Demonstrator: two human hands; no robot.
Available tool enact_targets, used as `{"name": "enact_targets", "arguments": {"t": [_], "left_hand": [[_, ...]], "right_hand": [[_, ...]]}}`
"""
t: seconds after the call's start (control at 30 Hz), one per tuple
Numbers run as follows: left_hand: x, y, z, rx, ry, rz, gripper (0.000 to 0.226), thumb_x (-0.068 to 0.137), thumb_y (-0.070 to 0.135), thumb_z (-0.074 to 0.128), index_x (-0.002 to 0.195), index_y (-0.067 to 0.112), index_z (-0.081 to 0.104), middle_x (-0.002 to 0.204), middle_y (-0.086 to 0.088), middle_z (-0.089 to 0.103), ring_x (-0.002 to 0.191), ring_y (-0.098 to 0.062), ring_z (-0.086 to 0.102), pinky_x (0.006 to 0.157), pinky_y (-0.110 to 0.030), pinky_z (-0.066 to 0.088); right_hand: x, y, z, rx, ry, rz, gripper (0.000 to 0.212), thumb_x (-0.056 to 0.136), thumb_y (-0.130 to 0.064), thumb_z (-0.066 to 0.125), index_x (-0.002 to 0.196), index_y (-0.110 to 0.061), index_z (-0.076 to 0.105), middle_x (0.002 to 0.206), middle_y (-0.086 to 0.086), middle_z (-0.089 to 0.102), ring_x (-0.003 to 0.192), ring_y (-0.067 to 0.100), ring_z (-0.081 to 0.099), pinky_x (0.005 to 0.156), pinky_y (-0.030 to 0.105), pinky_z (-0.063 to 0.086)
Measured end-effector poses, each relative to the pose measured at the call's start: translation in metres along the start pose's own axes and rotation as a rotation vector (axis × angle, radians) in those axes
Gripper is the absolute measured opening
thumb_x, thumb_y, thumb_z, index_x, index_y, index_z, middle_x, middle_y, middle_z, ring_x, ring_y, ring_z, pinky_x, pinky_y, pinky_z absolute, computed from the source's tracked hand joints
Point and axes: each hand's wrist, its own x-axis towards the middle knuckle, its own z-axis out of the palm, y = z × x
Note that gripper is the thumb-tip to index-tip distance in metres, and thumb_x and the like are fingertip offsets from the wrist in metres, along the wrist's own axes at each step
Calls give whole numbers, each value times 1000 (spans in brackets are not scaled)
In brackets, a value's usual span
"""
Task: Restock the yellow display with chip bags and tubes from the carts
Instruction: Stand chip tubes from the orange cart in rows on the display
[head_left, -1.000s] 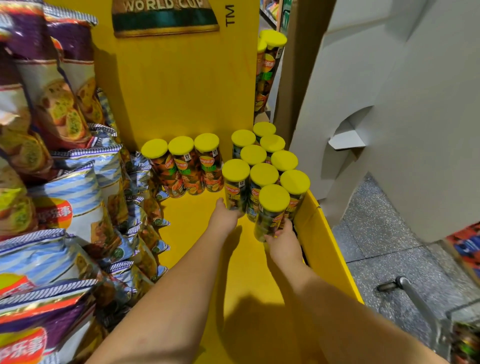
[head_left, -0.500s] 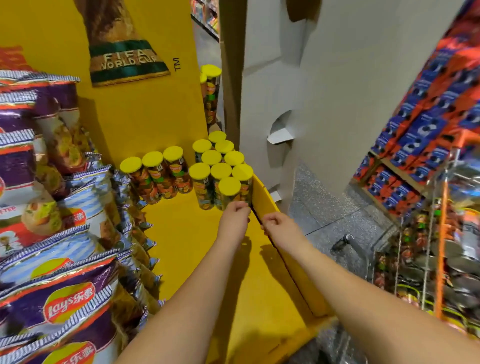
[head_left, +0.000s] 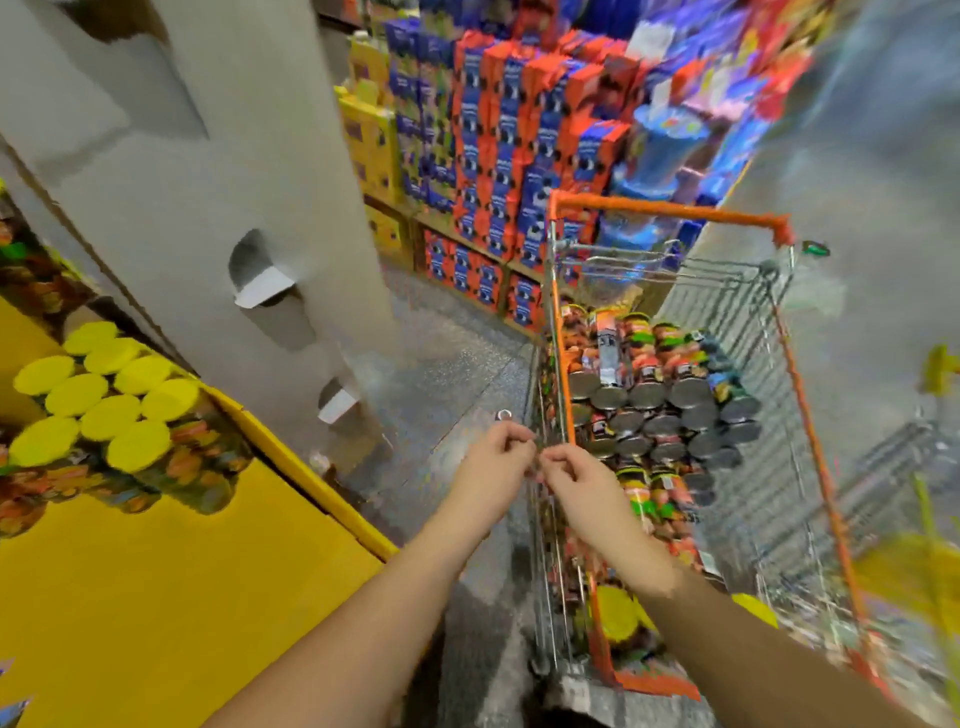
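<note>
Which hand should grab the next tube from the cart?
Probably the right hand: it hovers over the cart, right beside the tubes. The left hand sits outside, over the floor.

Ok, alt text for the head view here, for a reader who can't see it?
Two bare hands, left hand and right hand, loosely curled and empty, reach toward a wire cart stacked with chip tubes lying on their sides. At left, yellow-lidded tubes stand clustered on the yellow display. The frame is motion-blurred.
</note>
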Motion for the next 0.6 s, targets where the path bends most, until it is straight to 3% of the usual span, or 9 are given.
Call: {"name": "enact_targets", "arguments": {"t": [0.07,0.13,0.23,0.33,0.5,0.57,0.6], "left_hand": [[9,1,43,77,-66,-15,10,88,20,58,84,28,59,81,3,62,81,-20,61,79,-32,49],[17,-4,79,117,-115,-50,14,91,18,56,83,29,59,78,4,60,79,-20,61,73,-28,51],[30,-15,127,195,-181,-131,13,92,19,53,85,29,56,74,4,56,67,-16,57,54,-23,41],[47,-29,169,319,-184,-198,7,93,21,52,90,24,57,68,2,55,57,-15,51,52,-26,36],[65,-65,213,546,-209,-356,18,94,27,52,102,12,59,92,-10,66,76,-26,62,66,-32,47],[71,-80,219,636,-185,-381,22,92,28,59,107,11,60,105,-13,66,96,-30,63,77,-34,47],[74,-84,221,686,-164,-399,23,92,27,59,107,10,60,111,-14,64,103,-32,60,80,-33,45]], "right_hand": [[3,37,-36,16,36,89,10,98,-18,53,95,-19,63,70,-8,59,46,-3,48,45,11,34],[8,70,-66,11,65,180,12,98,-12,51,97,-13,63,76,5,61,47,1,49,45,14,36],[17,122,-109,-43,130,293,11,95,-18,54,93,-19,65,84,11,65,71,20,57,59,26,41],[29,177,-145,-92,129,377,17,94,-24,57,103,-12,65,96,11,65,88,26,58,67,29,35],[44,241,-176,-147,9,491,18,96,-27,54,109,-15,57,101,3,60,90,23,59,68,29,39],[52,260,-180,-191,-42,519,12,96,-26,53,91,-16,57,87,4,59,85,27,60,67,32,39],[55,269,-181,-215,-61,520,21,96,-29,53,77,-20,53,73,2,55,71,26,58,62,34,39]]}}
